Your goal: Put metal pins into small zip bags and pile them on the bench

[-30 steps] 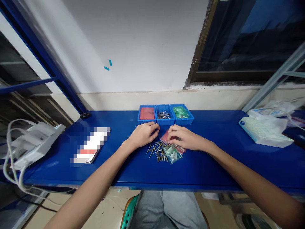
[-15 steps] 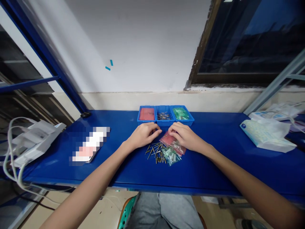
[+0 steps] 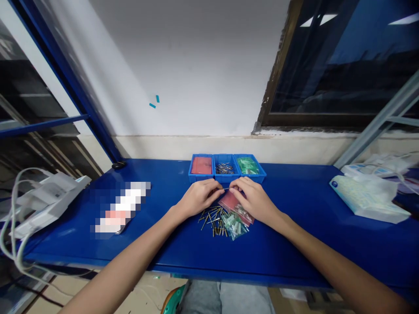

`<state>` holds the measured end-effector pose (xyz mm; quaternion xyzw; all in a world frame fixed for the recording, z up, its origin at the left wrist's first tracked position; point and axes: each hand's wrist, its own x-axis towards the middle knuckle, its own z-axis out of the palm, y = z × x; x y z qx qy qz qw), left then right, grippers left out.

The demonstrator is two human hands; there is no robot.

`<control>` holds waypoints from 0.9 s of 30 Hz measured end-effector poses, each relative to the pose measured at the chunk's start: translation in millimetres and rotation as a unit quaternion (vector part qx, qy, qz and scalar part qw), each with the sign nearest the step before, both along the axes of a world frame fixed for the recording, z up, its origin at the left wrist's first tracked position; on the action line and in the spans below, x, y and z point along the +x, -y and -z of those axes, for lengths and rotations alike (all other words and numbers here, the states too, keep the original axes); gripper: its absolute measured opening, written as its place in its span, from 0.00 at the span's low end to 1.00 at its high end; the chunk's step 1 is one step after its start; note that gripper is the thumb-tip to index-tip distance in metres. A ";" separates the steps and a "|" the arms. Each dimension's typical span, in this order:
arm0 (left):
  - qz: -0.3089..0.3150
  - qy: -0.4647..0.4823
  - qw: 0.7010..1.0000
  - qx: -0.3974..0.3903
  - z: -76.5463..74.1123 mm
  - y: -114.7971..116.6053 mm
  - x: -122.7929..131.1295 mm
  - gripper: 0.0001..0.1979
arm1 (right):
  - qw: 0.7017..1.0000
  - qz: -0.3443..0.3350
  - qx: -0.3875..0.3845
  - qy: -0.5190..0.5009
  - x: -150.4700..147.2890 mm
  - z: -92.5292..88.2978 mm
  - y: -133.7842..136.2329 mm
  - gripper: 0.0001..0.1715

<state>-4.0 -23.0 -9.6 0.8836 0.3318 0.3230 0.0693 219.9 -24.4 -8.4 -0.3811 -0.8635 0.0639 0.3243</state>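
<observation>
My left hand (image 3: 198, 196) and my right hand (image 3: 252, 198) meet over a blue table (image 3: 294, 235), fingertips pinched together on a thin metal pin (image 3: 225, 189) held between them. Just below lies a loose pile of small metal pins (image 3: 214, 216). A red plastic bag (image 3: 234, 204) and a clear bag of green parts (image 3: 236, 222) lie partly under my right hand. Behind my hands stand three small blue bins: the left bin (image 3: 201, 167) holds red bags, the middle bin (image 3: 224, 168) metal pins, the right bin (image 3: 248, 166) green bags.
A pixelated flat object (image 3: 119, 208) lies left on the table. A white device with cables (image 3: 42, 205) sits at the far left edge. White plastic packages (image 3: 366, 196) lie at the right. A wall and a dark window stand behind.
Both hands have drawn together and lifted slightly, fingertips now meeting on a pin. The right hand has come off the red bag. The view has tilted a little upward.
</observation>
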 end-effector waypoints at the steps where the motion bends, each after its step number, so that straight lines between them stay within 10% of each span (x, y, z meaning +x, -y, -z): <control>1: -0.002 -0.001 1.000 0.002 -0.2 -0.1 -0.4 0.09 | 1.000 -0.006 0.006 0.007 0.0 -0.5 0.0 0.08; 20: -0.042 -0.025 0.987 0.150 3.6 1.8 -3.0 0.10 | 0.997 -0.021 -0.004 -0.068 -12.9 -3.3 13.2 0.12; 27: -0.027 0.011 0.995 0.091 -2.0 5.3 -0.7 0.07 | 0.995 -0.022 -0.029 -0.088 -11.9 1.0 11.2 0.06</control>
